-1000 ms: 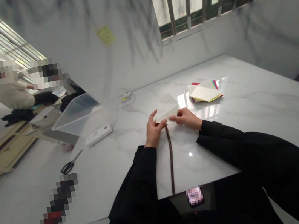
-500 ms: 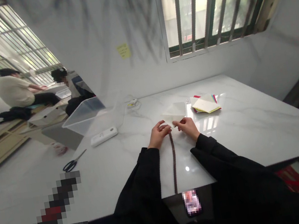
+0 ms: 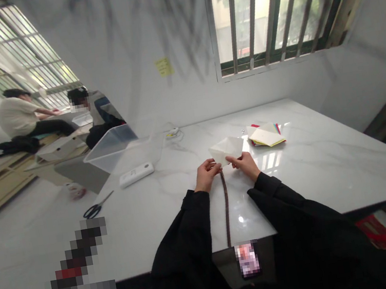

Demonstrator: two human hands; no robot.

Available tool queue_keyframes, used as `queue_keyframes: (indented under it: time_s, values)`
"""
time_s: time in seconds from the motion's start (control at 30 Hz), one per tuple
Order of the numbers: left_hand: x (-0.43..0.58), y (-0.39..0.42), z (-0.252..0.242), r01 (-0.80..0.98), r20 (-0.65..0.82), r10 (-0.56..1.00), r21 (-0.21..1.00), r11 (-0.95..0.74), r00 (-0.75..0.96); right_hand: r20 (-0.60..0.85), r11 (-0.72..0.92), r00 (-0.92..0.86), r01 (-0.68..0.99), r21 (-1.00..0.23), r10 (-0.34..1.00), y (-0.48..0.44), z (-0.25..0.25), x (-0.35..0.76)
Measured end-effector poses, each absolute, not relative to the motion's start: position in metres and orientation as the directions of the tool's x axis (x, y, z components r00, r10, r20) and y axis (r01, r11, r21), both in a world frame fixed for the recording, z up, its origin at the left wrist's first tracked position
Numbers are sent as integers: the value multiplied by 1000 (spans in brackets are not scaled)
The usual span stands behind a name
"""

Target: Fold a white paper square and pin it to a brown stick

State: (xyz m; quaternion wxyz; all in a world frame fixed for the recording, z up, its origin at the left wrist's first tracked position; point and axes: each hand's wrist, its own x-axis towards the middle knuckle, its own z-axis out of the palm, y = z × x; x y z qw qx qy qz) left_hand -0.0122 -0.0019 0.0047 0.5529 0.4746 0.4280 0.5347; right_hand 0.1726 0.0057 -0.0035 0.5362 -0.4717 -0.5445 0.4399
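Note:
A cream sheet of paper (image 3: 229, 146), creased and partly folded, is held over the table by both hands. My left hand (image 3: 207, 174) is closed at its lower left edge, with the fingertips bent together. My right hand (image 3: 247, 165) pinches the lower right part between thumb and fingers. Below them a thin dark brown stick (image 3: 226, 208) runs from my left fingertips down toward the table's front edge. Whether the left fingers also touch the stick's top end cannot be made out.
Coloured paper sheets (image 3: 266, 135) lie stacked to the right. Leftward are a white oblong device (image 3: 136, 175), a clear plastic bin (image 3: 105, 151) and scissors (image 3: 93, 210). A phone (image 3: 248, 259) sits below the table's edge. Two people are at the far left.
The paper's right side has lifted and opened out a little between my hands. Both hands keep their hold, and the view has shifted slightly.

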Motion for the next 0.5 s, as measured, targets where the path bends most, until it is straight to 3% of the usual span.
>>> queue_keyframes:
  time_s: [0.13,0.5]
  values:
    - [-16,-1,2,-173,25,999,985,-20,23,166,168,94,-15,-986,982,11,-8,175]
    - [-14,-1,0,-164,68,998,984,-65,9,163,163,27,15,-987,986,11,-10,177]
